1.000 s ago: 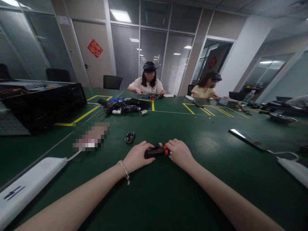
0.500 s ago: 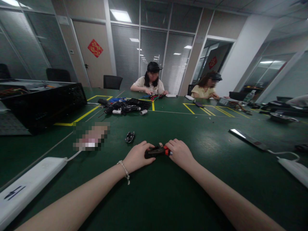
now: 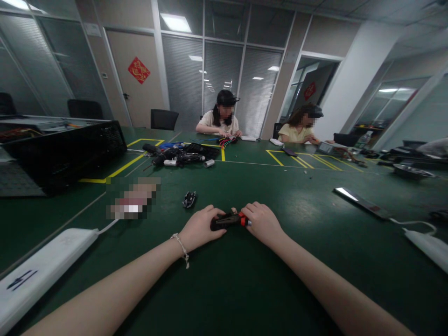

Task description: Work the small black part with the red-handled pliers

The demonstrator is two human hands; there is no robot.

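A small black tool with a red end [image 3: 229,220] lies on the green table [image 3: 245,280] in front of me, held between both hands. My left hand [image 3: 199,228] is closed around its black end, fingers curled over it. My right hand [image 3: 262,223] is closed on the red end. A thin bracelet hangs at my left wrist. A small black part [image 3: 189,199] lies on the table just beyond my left hand, apart from it.
A white power bank [image 3: 42,270] with a cable lies at the near left, and another white device [image 3: 427,245] at the right beside a dark flat strip [image 3: 362,202]. A black case [image 3: 66,149] stands far left. Tools [image 3: 178,156] are piled mid-table. Two people sit across the table.
My hands and the tool stay where they were. The person across the table has shifted a little to the right.
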